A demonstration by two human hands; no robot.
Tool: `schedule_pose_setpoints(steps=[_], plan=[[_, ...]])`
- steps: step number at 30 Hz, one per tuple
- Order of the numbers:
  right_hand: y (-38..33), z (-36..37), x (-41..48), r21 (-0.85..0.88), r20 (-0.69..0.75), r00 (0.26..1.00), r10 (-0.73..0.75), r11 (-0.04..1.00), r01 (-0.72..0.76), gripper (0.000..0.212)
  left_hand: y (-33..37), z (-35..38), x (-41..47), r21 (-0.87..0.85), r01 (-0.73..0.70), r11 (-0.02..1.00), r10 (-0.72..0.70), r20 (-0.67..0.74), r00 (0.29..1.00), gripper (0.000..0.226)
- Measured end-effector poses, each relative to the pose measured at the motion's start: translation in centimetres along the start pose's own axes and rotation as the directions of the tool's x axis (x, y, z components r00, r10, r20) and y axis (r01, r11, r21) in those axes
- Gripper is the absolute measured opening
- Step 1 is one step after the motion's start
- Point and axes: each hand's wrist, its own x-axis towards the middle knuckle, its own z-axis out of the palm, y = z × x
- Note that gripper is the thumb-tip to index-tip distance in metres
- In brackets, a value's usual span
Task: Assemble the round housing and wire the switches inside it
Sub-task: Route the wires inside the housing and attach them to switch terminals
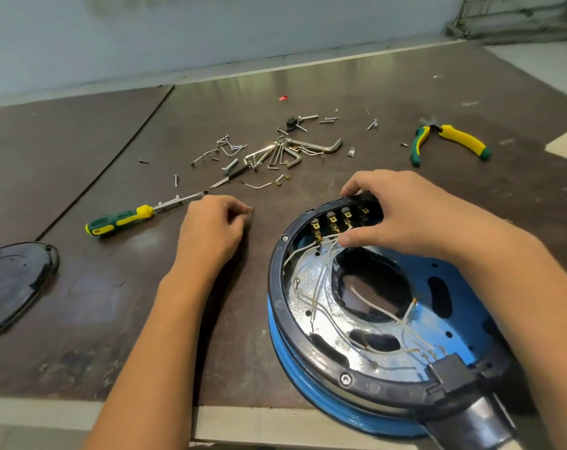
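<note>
The round housing (277,300), blue with a black rim, lies open at the table's near right. Inside are a shiny metal plate, white wires (318,274) and a row of switches (332,222) with brass terminals at its far edge. My right hand (402,212) grips that switch block, fingers over the rim and thumb on the wires. My left hand (215,224) rests on the table left of the housing, pinching a small dark part (251,209) at its fingertips. A black cover (12,284) lies at the far left.
A green-and-yellow screwdriver (123,219) lies left of my left hand. Loose screws, hex keys (285,154) and small wire pieces are scattered at mid-table. Green-and-yellow pliers (451,141) lie at the back right. The table's front edge runs just below the housing.
</note>
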Motion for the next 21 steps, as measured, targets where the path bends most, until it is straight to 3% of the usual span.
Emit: schedule_pose_setpoints(steps=[6, 10, 16, 21], plan=[[0.2, -0.3, -0.5, 0.071, -0.007, 1.000, -0.001, 0.998, 0.002, 0.074, 6.2, -3.5, -2.3, -0.388, -0.201, 0.900, 0.158, -0.140, 0.977, 0.013], [0.6, -0.8, -0.6, 0.164, -0.069, 0.998, 0.009, 0.986, 0.002, 0.058, 10.1, -4.1, -3.9, -0.529, -0.219, 0.820, 0.216, -0.070, 0.974, 0.013], [0.4, -2.6, -1.2, 0.315, -0.300, 0.953, -0.046, 0.938, 0.144, 0.027, 11.3, -3.4, -4.6, -0.576, -0.190, 0.795, 0.263, 0.044, 0.964, 0.012], [0.3, -3.1, -1.5, 0.434, -0.328, 0.943, -0.060, 0.877, 0.206, 0.009, 11.0, -3.4, -4.6, -0.591, -0.171, 0.788, 0.249, 0.051, 0.967, 0.011]])
